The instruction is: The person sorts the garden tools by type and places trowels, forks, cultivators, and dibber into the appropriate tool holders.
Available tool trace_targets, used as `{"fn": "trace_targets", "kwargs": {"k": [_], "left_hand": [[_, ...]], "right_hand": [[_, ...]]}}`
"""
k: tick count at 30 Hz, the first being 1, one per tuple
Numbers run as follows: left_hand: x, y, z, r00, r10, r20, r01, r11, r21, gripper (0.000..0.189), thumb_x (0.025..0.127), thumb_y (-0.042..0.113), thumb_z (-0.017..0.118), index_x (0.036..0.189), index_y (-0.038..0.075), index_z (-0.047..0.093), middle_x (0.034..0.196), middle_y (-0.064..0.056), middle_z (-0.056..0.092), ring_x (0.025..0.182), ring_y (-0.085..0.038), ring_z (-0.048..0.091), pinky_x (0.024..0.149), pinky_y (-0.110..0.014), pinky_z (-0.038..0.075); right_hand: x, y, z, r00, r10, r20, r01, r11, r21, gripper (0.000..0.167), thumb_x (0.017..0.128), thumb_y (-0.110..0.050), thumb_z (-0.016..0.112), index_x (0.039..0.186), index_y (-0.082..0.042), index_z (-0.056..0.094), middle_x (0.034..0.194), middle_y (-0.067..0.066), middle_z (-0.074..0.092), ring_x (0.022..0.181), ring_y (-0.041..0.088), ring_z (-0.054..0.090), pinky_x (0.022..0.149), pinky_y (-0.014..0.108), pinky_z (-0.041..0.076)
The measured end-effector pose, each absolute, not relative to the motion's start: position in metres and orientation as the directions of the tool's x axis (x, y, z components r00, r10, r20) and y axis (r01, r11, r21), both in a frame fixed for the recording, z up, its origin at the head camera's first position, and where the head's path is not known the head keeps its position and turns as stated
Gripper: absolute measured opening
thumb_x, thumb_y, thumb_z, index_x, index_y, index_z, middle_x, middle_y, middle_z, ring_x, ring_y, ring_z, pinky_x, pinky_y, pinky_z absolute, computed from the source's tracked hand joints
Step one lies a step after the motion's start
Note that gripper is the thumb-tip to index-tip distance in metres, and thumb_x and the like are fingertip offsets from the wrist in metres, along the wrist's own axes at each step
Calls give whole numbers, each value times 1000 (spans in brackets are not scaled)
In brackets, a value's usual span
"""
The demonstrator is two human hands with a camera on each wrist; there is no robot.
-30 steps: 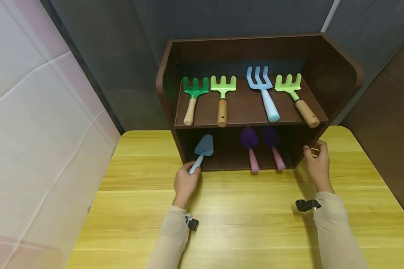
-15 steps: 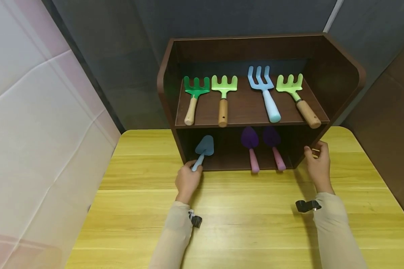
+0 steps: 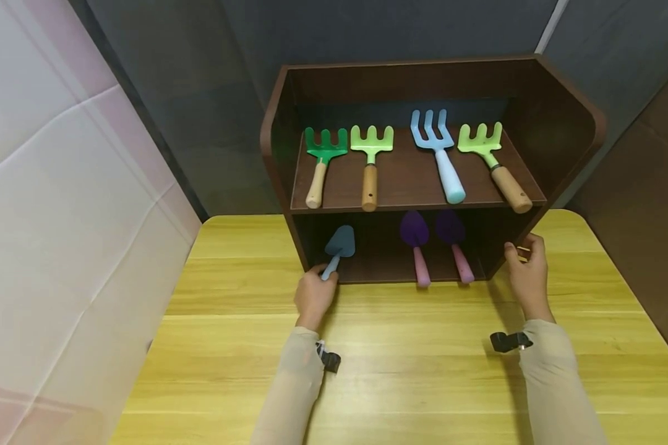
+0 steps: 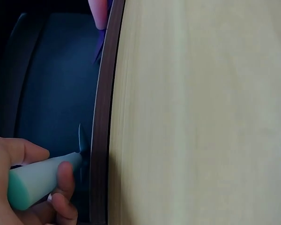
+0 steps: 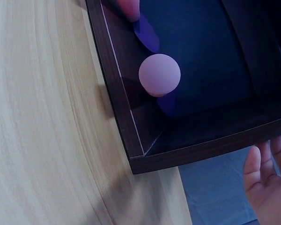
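My left hand (image 3: 315,298) grips the handle of a light blue trowel (image 3: 342,241) at the left of the lower shelf. In the left wrist view the handle (image 4: 42,176) lies between thumb and fingers, its green end toward the palm. The blade points into the lower compartment; whether it touches the shelf floor I cannot tell. My right hand (image 3: 529,278) is at the outer right side of the dark brown shelf unit (image 3: 389,201). In the right wrist view its relaxed fingers (image 5: 266,164) reach the outer side panel and hold nothing visible.
Two purple trowels with pink handles, one left (image 3: 414,228) and one right (image 3: 451,227), lie in the lower compartment. Above are a dark green rake (image 3: 325,148), two lime rakes (image 3: 372,143) and a light blue fork (image 3: 434,133). The unit stands on a yellow wooden table (image 3: 412,371).
My left hand has moved slightly right and forward with the light blue trowel, deeper into the lower compartment. The right hand stays almost in place.
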State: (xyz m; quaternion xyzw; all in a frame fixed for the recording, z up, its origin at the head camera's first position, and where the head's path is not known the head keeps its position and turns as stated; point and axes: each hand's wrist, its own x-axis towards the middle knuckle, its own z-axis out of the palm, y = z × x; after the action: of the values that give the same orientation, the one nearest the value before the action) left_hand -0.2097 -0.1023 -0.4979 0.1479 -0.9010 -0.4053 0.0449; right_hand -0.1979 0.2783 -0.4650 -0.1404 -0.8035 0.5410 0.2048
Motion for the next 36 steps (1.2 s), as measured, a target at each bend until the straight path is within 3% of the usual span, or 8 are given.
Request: {"fn": "trace_targets", "kwargs": {"k": [23,36], "left_hand": [[-213,-99,-501,-982,-180,-50,-174,784,596,43,89,40,59,126,19,62,93,-12,72,73,-28,65,49,-36,39],[-206,-104,-499,-992,-100,-75,-125,799,588,52,88,42,62,133,16,57,104,-13,72,81,-30,67,54,-38,43]], "right_hand": [[-199,280,-465,-881,444,165,13,371,-928,29,98,-24,49,126,-19,46,103,-21,42,92,-1,46,75,12,40],[-198,279,-464,-884,433,177,6,390,-921,31,98,-26,48,128,-18,46,104,-20,41,92,-1,46,74,10,40]]}}
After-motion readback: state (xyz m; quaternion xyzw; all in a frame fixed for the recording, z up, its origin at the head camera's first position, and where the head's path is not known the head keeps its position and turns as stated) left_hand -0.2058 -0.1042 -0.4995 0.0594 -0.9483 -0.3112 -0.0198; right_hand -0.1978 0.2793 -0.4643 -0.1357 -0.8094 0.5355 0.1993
